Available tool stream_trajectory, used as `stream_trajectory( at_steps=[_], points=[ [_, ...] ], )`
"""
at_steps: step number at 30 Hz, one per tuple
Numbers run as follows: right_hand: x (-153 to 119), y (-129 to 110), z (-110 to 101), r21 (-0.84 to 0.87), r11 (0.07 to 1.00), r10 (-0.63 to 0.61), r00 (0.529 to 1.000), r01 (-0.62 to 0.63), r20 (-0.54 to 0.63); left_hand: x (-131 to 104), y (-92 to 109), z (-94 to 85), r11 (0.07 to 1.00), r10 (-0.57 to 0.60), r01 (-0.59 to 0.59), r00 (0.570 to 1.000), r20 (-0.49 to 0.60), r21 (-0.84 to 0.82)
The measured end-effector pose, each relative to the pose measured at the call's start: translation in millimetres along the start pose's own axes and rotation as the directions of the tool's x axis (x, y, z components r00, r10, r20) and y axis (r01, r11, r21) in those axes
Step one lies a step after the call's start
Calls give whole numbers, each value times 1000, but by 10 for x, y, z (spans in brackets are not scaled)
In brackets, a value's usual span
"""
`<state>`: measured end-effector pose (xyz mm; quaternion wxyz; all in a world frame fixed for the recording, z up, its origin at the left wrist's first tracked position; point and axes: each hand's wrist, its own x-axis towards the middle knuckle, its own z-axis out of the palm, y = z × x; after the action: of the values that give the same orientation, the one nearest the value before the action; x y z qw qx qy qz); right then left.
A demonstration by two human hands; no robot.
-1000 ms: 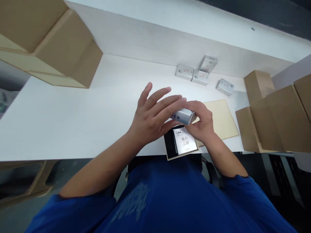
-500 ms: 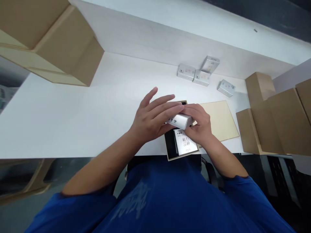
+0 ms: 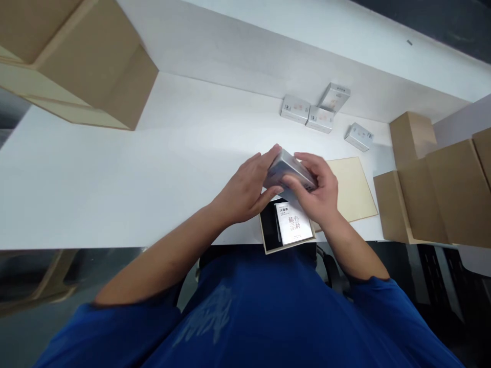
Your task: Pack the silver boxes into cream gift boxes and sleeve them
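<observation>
Holding a silver box (image 3: 290, 168) between them, the left hand (image 3: 247, 191) and right hand (image 3: 320, 193) curl around its opposite sides above the table (image 3: 192, 153). They and the silver box hide the far part of an open black-lined box (image 3: 270, 227), where a printed packet (image 3: 294, 225) lies. The right hand and its forearm partly cover a cream board (image 3: 351, 186). Beyond are four small silver boxes (image 3: 320, 119), one apart from the others. Brown cartons (image 3: 416, 197) flank the work area on both sides.
</observation>
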<state>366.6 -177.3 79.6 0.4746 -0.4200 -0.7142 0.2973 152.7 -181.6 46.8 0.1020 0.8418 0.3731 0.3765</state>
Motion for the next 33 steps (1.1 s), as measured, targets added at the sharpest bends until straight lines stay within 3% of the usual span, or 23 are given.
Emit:
stream_trajectory(
  at_steps=[4,8,11,17,20,23,24,25,26,28,29,33],
  points=[
    [57,44,-6,183,925,312,940,-333,136,-73,-27,6,998,-61,61,998,-1,0],
    [86,216,26,252,808,439,830,-533,345,-62,-4,-23,985,-108,92,989,100,145],
    [75,284,49,197,793,449,771,-577,452,31,40,-19,966,-174,133,969,175,223],
    [73,171,-20,-57,858,452,697,-511,557,190,96,6,948,-260,177,909,325,265],
    [50,-15,-233,-146,867,482,729,-476,486,199,58,23,946,-284,198,888,362,256],
    [-73,-293,-643,-189,907,422,813,-377,400,206,7,40,941,-306,212,868,392,264],
    [-142,-382,-810,-190,921,389,810,-340,439,211,-7,45,938,-311,210,859,407,275],
    [-226,-457,-979,-177,938,346,765,-298,543,217,-18,48,935,-318,209,848,424,285],
    [-322,-509,-1137,-126,959,270,679,-255,683,224,-28,52,932,-328,213,836,439,292],
    [-544,-532,-1387,39,967,72,419,-250,905,240,-40,60,922,-365,246,813,454,299],
    [-663,-504,-1466,81,959,19,347,-270,938,251,-42,67,914,-389,272,798,460,302],
    [-1098,-253,-1518,-50,894,176,247,-445,953,334,-27,126,878,-474,338,709,522,339]
  ],
)
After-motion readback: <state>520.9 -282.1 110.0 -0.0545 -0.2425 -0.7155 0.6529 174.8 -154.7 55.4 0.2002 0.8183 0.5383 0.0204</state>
